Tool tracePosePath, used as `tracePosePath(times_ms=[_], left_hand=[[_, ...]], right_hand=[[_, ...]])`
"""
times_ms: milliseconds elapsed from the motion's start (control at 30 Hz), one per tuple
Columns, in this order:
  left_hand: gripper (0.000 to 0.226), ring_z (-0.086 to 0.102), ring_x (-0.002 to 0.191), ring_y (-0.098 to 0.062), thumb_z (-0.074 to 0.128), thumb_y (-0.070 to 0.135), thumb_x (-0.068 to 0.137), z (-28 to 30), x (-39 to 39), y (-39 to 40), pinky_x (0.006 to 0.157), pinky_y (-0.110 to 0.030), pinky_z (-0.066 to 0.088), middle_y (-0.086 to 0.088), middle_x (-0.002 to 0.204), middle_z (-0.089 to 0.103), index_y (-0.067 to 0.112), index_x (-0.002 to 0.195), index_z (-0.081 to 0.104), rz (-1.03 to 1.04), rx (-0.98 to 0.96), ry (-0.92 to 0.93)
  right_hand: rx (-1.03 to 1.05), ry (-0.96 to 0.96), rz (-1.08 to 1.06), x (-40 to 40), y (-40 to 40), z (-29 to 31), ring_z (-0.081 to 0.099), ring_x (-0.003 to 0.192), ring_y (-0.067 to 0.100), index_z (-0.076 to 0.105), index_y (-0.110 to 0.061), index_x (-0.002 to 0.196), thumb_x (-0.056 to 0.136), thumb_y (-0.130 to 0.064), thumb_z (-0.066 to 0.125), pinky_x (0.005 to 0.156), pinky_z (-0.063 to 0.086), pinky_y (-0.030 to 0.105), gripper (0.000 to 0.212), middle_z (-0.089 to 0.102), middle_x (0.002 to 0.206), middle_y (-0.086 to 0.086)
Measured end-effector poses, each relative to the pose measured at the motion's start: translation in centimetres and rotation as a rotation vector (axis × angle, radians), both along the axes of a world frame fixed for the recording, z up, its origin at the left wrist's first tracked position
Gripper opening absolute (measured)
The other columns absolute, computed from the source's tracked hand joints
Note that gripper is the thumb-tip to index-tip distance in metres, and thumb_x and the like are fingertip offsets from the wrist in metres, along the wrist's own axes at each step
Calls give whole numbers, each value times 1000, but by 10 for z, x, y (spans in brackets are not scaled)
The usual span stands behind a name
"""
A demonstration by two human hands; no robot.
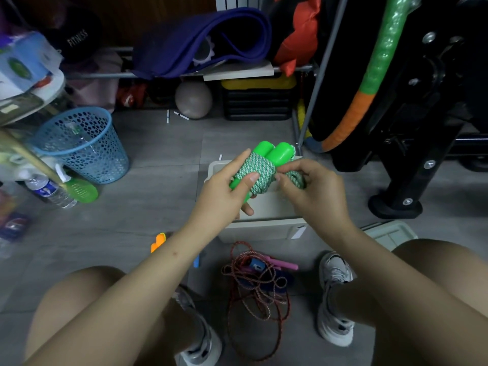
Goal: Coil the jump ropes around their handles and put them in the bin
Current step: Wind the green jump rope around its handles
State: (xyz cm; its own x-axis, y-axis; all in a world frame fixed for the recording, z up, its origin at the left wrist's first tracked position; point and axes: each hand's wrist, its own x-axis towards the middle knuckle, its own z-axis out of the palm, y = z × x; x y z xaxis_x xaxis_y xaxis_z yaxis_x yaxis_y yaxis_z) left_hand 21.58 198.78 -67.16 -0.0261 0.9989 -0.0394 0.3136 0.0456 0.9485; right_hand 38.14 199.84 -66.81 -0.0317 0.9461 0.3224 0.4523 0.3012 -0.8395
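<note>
We crouch on the grey floor in front of a cluttered shelf that carries a folded purple mat, with a grey ball tucked beneath it. A blue mesh basket stands off to our left, and a water bottle lies just beside it. Straight ahead sits the pale bin, open at the top, its lid lying on the floor to the right. Between our shoes a red jump rope lies in a loose tangle with its pink and blue handles among the loops. Above the bin we hold the green jump rope, its cord coiled tightly around the two green handles set side by side. Our left hand has its grip closed around the wrapped bundle, thumb pressed on the coils. Our right hand pinches the last short length of green cord just beside the bundle, fingers curled round it
</note>
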Motion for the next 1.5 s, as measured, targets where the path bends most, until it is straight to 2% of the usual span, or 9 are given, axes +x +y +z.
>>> tracePosePath(times_ms=[167, 333, 467, 567, 733, 900, 1133, 1267, 1500], left_hand=[[46, 70, 57, -25, 56, 27, 94, -1, 6, -9, 43, -24, 45, 19, 96, 63, 50, 131, 42, -25, -21, -41], [49, 68, 56, -23, 59, 25, 92, -3, 10, -12, 52, -24, 48, 40, 89, 61, 50, 130, 43, 44, 17, -72], [46, 71, 62, -21, 57, 27, 94, -5, 16, -16, 46, -14, 43, 23, 111, 61, 38, 137, 46, 47, 50, -95], [45, 72, 73, -17, 53, 29, 96, -7, 21, -21, 49, -22, 50, 15, 100, 67, 40, 138, 43, 52, 108, -80], [53, 67, 80, -30, 47, 55, 87, -18, 25, -22, 57, -52, 56, -12, 91, 66, 58, 137, 29, 48, 174, 54], [49, 56, 57, -6, 47, 49, 92, -18, 28, -23, 58, -33, 51, 3, 64, 58, 49, 138, 32, 51, 267, 161], [34, 58, 88, 4, 63, 37, 87, -3, 9, -3, 79, -19, 47, 18, 98, 56, 33, 120, 63, 91, 341, 159], [26, 59, 74, 7, 78, 8, 74, 6, -4, 6, 77, -16, 51, 10, 85, 61, 24, 93, 69, 51, 367, 75], [15, 61, 77, -2, 79, 13, 69, 8, -6, 9, 74, -12, 47, 11, 80, 64, 18, 82, 74, -42, 449, 178]], right_hand=[[-53, 111, 109, 0, 3, -1, 65, 76, 14, 67, -23, 101, 83, -18, 71, 71, 55, 33, 19, 67, 85, -3], [38, -45, 112, 0, 9, -1, 60, 72, 17, 71, -19, 104, 84, -19, 69, 73, 55, 37, 20, 58, 81, -9], [45, 83, 46, -5, 4, -1, 53, 73, 4, 73, -23, 98, 79, -18, 75, 70, 47, 22, 20, 54, 83, 0], [-81, 221, -7, -12, -1, -1, 46, 78, -7, 72, -28, 94, 76, -19, 75, 73, 41, 9, 20, 49, 91, 2], [-361, 653, 116, -16, -6, 5, 68, 86, 11, 70, -15, 91, 83, -6, 67, 74, 57, 27, 13, 73, 82, -9], [-481, 865, 197, -17, 2, 8, 67, 81, 18, 68, -10, 81, 84, 0, 62, 82, 55, 36, 12, 72, 78, -2], [-360, 729, 128, -15, 6, 11, 64, 71, 17, 66, -12, 72, 81, 0, 67, 68, 56, 33, 15, 70, 72, 2], [-269, 584, 82, -15, 5, 8, 61, 68, 11, 67, -17, 71, 80, -2, 71, 64, 51, 24, 18, 68, 72, -1], [-267, 470, 58, -11, 8, 4, 60, 76, 16, 71, -30, 67, 78, -10, 74, 71, 51, 35, 23, 67, 79, 1]])
